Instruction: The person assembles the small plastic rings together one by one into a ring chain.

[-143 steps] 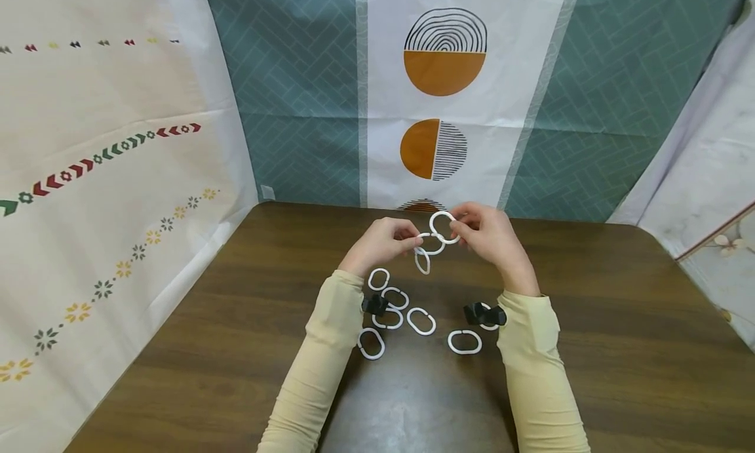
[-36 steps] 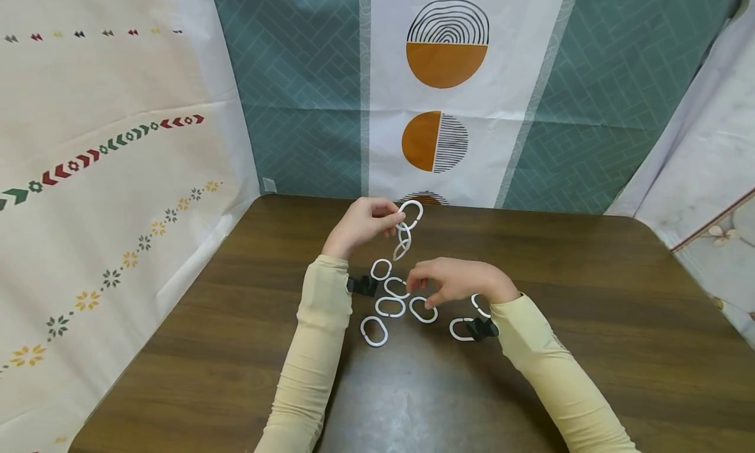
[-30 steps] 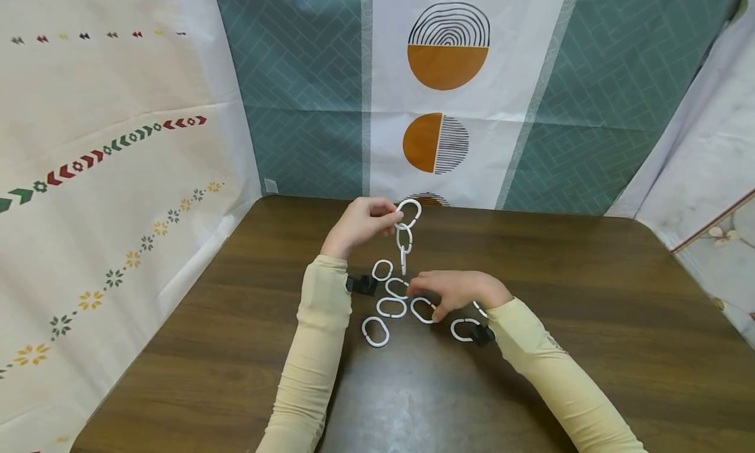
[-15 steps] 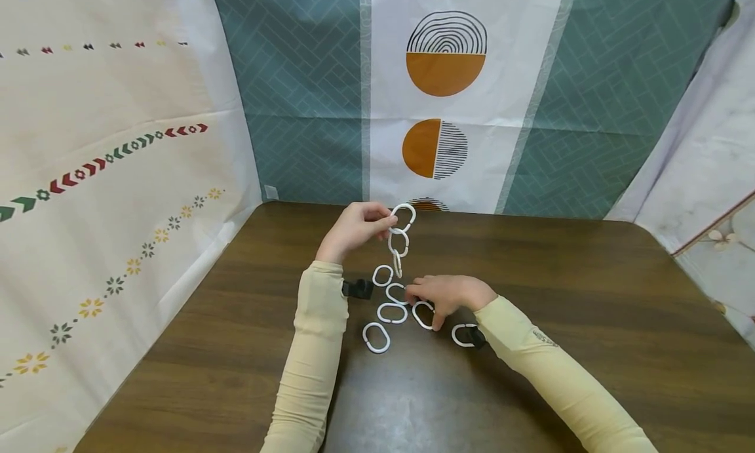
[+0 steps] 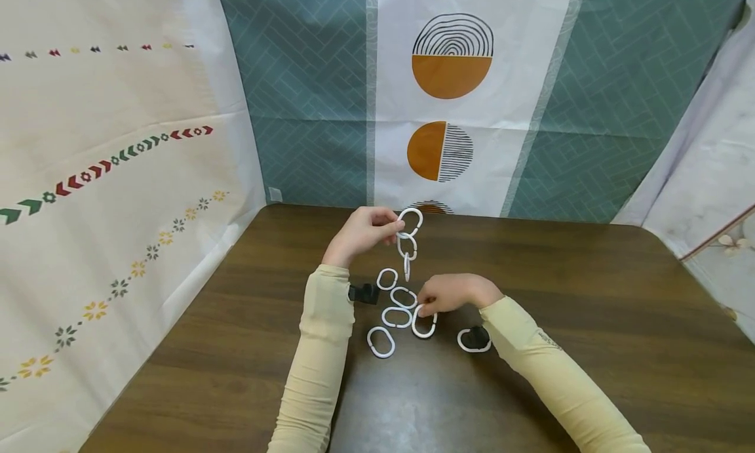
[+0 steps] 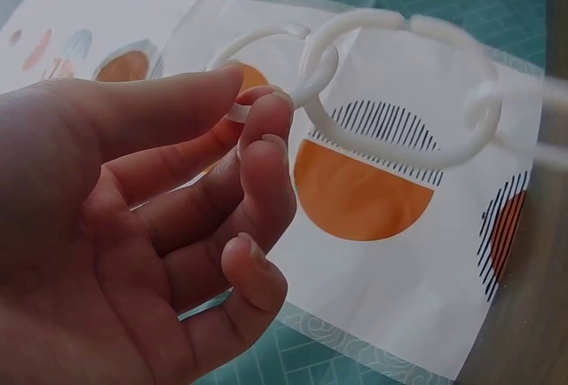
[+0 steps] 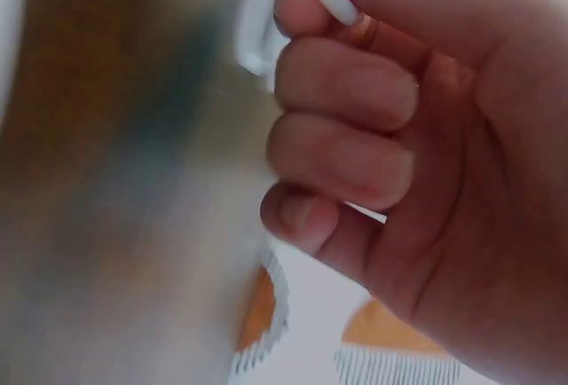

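Note:
My left hand (image 5: 364, 235) pinches the top link of a hanging chain of three white plastic C-shaped links (image 5: 407, 235), above the far part of the table. In the left wrist view, thumb and fingertips hold that link, and the second link (image 6: 390, 153) passes through it. Lower and to the right, my right hand (image 5: 451, 292) pinches the upper end of a single white link (image 5: 423, 335), close over the table. In the right wrist view this link (image 7: 252, 35) sits between thumb and index finger, the other fingers curled into the palm.
Several loose white links, among them one near the front (image 5: 382, 355), lie left of my right hand on the brown wooden table (image 5: 248, 348). Another link (image 5: 474, 351) lies partly behind the black wrist camera (image 5: 476, 337). Patterned cloths (image 5: 307, 158) stand around the table.
Earlier both hands were at the chain; my right hand then left it and reached down to the loose links. Its fingers, spread around one link half a second ago, now pinch it.

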Motion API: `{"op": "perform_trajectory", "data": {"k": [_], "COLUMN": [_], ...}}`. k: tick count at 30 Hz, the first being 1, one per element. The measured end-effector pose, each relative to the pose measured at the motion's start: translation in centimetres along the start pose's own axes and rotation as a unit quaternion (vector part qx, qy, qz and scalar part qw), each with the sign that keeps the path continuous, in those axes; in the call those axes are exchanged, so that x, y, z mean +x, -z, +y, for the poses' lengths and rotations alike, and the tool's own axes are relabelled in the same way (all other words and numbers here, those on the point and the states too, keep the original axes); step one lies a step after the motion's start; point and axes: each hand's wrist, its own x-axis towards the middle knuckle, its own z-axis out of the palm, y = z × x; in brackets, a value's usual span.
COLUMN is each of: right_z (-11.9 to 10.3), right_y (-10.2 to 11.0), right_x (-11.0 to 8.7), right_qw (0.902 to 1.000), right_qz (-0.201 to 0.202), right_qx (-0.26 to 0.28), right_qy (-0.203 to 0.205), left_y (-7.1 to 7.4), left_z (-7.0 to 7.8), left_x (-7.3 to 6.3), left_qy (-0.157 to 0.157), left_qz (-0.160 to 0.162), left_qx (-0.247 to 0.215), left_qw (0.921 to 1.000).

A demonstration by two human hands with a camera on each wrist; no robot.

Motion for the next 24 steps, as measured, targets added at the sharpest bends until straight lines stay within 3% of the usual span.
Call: {"op": "perform_trajectory", "data": {"k": [3, 7, 12, 19, 24], "right_z": [0.9, 1.7, 2.5, 2.9, 2.9], "right_y": [1.3, 3.2, 4.7, 4.5, 3.9], "right_x": [-1.4, -2.9, -3.1, -3.2, -2.8], "right_qw": [0.9967, 0.9809, 0.9600, 0.9008, 0.8707], "right_qz": [0.075, 0.178, 0.236, 0.327, 0.352], "right_qx": [0.031, 0.067, 0.128, 0.268, 0.329], "right_qy": [-0.001, -0.039, -0.078, -0.097, -0.097], "left_y": [0.0, 0.1, 0.3, -0.2, -0.4], "left_z": [0.1, 0.2, 0.4, 0.3, 0.0], "left_x": [0.0, -0.1, 0.1, 0.4, 0.2], "left_qy": [-0.006, -0.007, -0.011, -0.019, -0.023], "left_qz": [0.001, 0.006, 0.014, 0.012, 0.013], "left_qx": [-0.006, -0.004, 0.003, 0.000, 0.009], "left_qw": [1.0000, 1.0000, 0.9998, 0.9998, 0.9996]}}
